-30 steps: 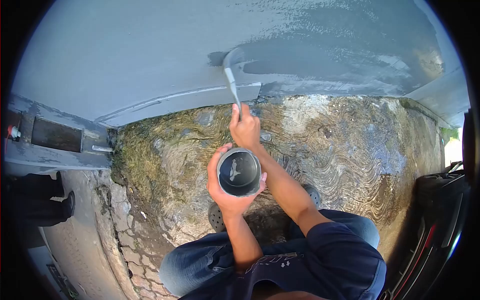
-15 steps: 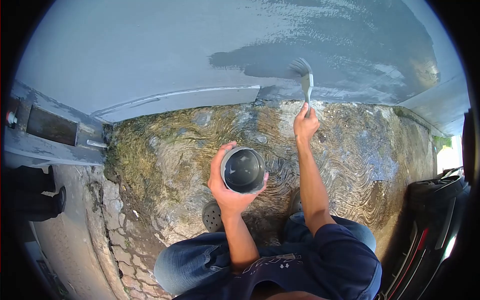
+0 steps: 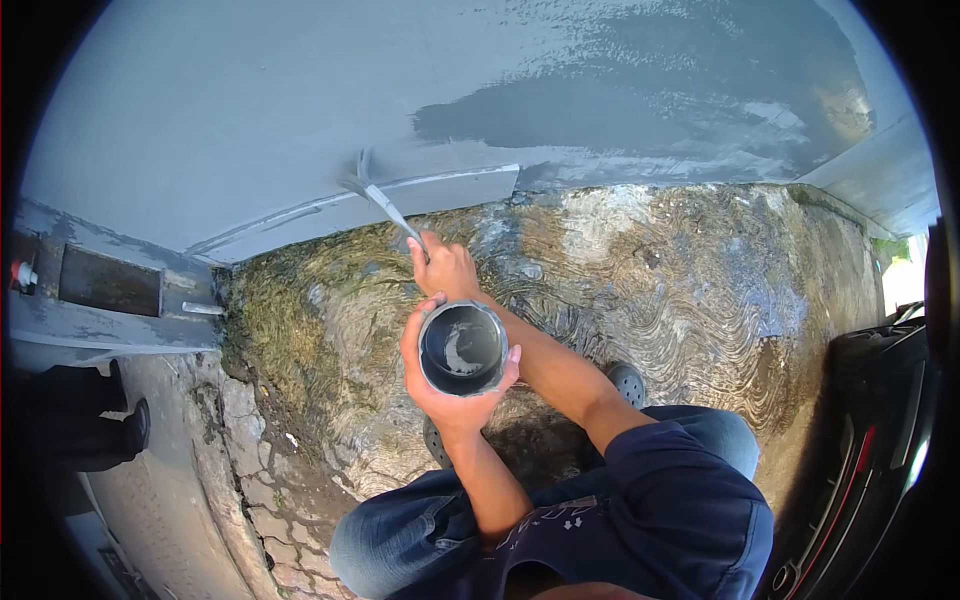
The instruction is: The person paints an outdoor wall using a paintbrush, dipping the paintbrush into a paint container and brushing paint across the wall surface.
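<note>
My left hand (image 3: 438, 398) is wrapped around a round paint container (image 3: 462, 348), held upright in front of my knees. Grey paint coats its inner wall, and a lighter smear shows at the bottom. Past it, my right hand (image 3: 447, 268) grips a paintbrush (image 3: 390, 210) by the end of its handle. The blurred bristles touch or nearly touch the low part of the light grey wall (image 3: 250, 110), just above a raised ledge (image 3: 450, 188). A darker, wet-looking grey patch (image 3: 590, 115) covers the wall further right.
Rough, mossy concrete (image 3: 680, 280) lies between me and the wall. At the left are a recessed opening (image 3: 110, 280), a short white pipe (image 3: 203, 308) and another person's dark-clad legs (image 3: 80, 415). A dark vehicle (image 3: 870, 430) stands close on my right.
My right hand has swung left with the paintbrush, from the dark patch to the lighter wall by the ledge. The right forearm now passes behind the container, which has shifted slightly left.
</note>
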The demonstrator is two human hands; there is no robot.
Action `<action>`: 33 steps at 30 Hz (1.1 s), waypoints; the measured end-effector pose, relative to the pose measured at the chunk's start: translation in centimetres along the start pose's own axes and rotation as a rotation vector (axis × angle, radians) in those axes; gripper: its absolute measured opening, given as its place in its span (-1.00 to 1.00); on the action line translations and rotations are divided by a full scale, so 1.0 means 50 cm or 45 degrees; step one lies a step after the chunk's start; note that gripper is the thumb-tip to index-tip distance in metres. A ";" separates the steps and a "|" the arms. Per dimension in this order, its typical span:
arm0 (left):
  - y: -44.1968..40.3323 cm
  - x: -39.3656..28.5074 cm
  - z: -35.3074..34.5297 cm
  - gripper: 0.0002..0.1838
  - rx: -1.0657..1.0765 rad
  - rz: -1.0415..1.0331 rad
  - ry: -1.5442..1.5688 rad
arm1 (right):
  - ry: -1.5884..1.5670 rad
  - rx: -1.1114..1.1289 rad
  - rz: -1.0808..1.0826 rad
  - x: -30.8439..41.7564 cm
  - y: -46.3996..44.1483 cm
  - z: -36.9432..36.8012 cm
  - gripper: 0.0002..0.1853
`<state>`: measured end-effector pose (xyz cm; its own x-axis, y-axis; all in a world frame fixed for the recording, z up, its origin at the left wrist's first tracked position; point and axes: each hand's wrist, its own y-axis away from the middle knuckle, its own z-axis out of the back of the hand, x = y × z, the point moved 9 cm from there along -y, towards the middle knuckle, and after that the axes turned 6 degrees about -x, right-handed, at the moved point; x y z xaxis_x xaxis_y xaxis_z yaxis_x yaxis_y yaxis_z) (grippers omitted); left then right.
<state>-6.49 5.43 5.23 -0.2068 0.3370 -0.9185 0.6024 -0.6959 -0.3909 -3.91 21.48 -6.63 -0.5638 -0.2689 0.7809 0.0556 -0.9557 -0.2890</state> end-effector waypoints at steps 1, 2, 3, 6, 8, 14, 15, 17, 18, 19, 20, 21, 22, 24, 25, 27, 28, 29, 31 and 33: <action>-0.002 -0.002 0.003 -0.02 -0.006 -0.021 -0.017 | 0.022 0.045 0.034 -0.009 -0.009 0.007 -0.65; -0.003 -0.002 0.004 -0.02 -0.003 -0.018 -0.020 | 0.045 0.093 0.068 -0.023 -0.018 0.017 -0.65; -0.003 -0.001 0.004 -0.02 -0.005 -0.009 -0.025 | 0.125 0.061 0.004 -0.067 -0.036 0.039 -0.64; -0.003 0.006 -0.006 -0.01 -0.008 0.032 -0.002 | 0.490 0.005 -0.023 -0.191 -0.092 0.157 -0.64; 0.000 0.017 -0.009 0.00 -0.009 0.069 0.017 | 0.616 -0.158 0.069 -0.244 -0.099 0.251 -0.64; 0.012 0.019 -0.041 0.04 0.126 -0.028 0.053 | 0.927 -0.544 -0.049 -0.380 -0.075 0.452 -0.66; 0.013 0.021 -0.043 0.04 0.127 -0.023 0.048 | 0.926 -0.538 -0.052 -0.385 -0.069 0.448 -0.66; 0.018 0.021 -0.050 0.04 0.153 -0.021 0.066 | 0.812 -0.748 -0.239 -0.410 -0.043 0.475 -0.66; 0.019 0.020 -0.050 0.04 0.161 -0.019 0.064 | 0.714 -0.758 -0.313 -0.409 -0.034 0.451 -0.64; 0.018 0.021 -0.049 0.04 0.155 0.004 0.075 | 0.602 -0.784 -0.329 -0.403 -0.022 0.412 -0.65; 0.018 0.022 -0.048 0.04 0.148 0.026 0.086 | 0.490 -0.811 -0.343 -0.391 -0.012 0.368 -0.65; 0.018 0.020 -0.049 0.04 0.154 0.025 0.086 | 0.379 -0.685 -0.372 -0.365 -0.009 0.312 -0.65; 0.018 0.020 -0.040 0.04 0.104 0.033 0.083 | 0.265 -0.558 -0.400 -0.327 -0.002 0.253 -0.66; 0.012 0.018 -0.025 0.04 0.060 0.034 0.072 | 0.187 -0.340 -0.243 -0.222 0.008 0.135 -0.70; 0.009 0.016 -0.017 0.04 0.043 0.031 0.088 | 0.092 -0.263 -0.174 -0.175 0.011 0.092 -0.72; 0.005 0.012 -0.001 0.03 0.015 0.027 0.093 | -0.004 -0.149 -0.078 -0.082 0.018 0.030 -0.72; 0.004 0.016 0.008 0.03 -0.001 0.059 0.061 | -0.012 -0.142 -0.077 -0.060 0.018 0.009 -0.72; 0.002 0.021 0.016 0.03 -0.018 0.091 0.031 | -0.011 -0.042 0.003 -0.029 0.016 -0.020 -0.71; -0.001 0.027 0.028 0.03 -0.054 0.106 0.034 | -0.009 0.065 0.089 -0.004 0.013 -0.042 -0.70; -0.005 0.034 0.037 0.03 -0.093 0.121 0.045 | 0.003 0.040 0.101 -0.020 0.003 -0.020 -0.68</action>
<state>-8.40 5.01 3.66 -0.1198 0.2946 -0.9481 0.6727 -0.6783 -0.2957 -4.15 21.73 -8.03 -0.5586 -0.3439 0.7548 0.1261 -0.9346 -0.3326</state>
